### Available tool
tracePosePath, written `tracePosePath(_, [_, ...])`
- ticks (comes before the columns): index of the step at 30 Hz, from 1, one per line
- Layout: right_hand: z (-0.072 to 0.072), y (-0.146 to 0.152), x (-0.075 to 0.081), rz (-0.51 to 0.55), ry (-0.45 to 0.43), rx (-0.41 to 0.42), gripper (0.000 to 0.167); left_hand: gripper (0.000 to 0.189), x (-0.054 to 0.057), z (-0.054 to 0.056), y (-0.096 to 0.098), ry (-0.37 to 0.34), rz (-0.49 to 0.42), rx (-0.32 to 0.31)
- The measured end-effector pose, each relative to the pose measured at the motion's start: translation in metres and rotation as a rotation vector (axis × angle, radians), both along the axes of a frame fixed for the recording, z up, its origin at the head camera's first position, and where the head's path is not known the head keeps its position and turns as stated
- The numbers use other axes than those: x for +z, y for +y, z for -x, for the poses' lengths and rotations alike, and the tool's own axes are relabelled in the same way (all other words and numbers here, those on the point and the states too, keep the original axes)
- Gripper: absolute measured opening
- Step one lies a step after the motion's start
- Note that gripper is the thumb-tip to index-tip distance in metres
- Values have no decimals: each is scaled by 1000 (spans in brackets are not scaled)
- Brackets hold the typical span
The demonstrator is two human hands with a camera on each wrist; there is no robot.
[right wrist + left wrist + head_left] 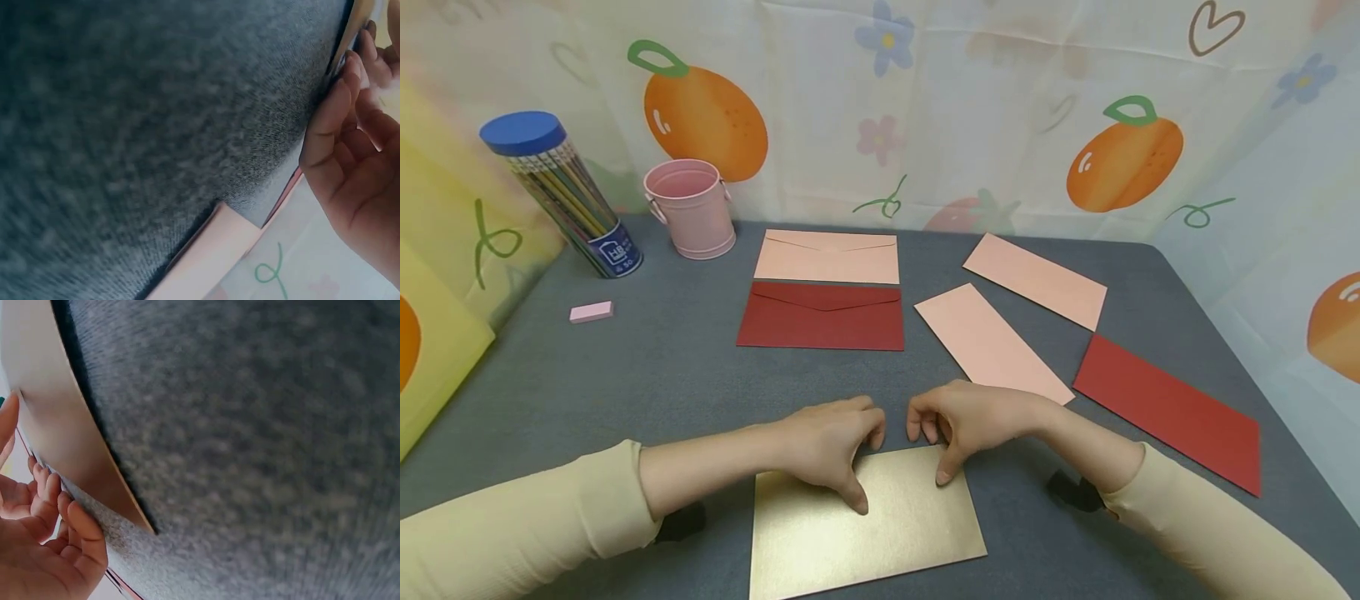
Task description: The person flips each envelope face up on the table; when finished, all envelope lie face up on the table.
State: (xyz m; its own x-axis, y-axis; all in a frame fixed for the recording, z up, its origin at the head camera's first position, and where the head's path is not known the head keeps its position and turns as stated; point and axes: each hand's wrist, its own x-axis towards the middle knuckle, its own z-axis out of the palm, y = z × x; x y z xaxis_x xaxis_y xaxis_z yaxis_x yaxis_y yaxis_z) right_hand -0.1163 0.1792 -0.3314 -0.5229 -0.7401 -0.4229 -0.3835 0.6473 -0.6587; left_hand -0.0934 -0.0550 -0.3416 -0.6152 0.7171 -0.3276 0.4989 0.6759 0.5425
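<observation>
A flat gold envelope [880,542] lies in front of me at the table's near side, with no flap visible on its upper face. My left hand [831,442] is over its far left part, thumb resting on the gold face and fingers bent near the far edge. At the far right corner, my right hand [966,425] touches the gold surface with its thumb. Its other fingers curve beyond the edge, apart from the thumb. In the left wrist view, the gold envelope [69,419] shows side-on beside the left fingers. The right wrist view shows the bent right fingers [328,119].
Beyond the hands lie a pink envelope [827,258] and a red envelope [823,321], flaps up. To the right are two plain pink envelopes [1037,279] and a red one [1172,408]. At back left stand a pencil tub [565,200], a pink bucket [692,212] and an eraser [591,312].
</observation>
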Motion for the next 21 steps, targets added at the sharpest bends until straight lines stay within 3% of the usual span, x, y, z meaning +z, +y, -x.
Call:
tracePosePath(12, [-13,-5,-4,-106,203,68,51,52,0,-3,0,55,23,-19])
tracePosePath(17, [-15,-6,-3,-97,183,48,50,50,-1,-1,0,42,-2,-32])
tracePosePath(21, [-14,-3,-3,-58,129,1,48,44,0,5,-4,-31,-67,-56])
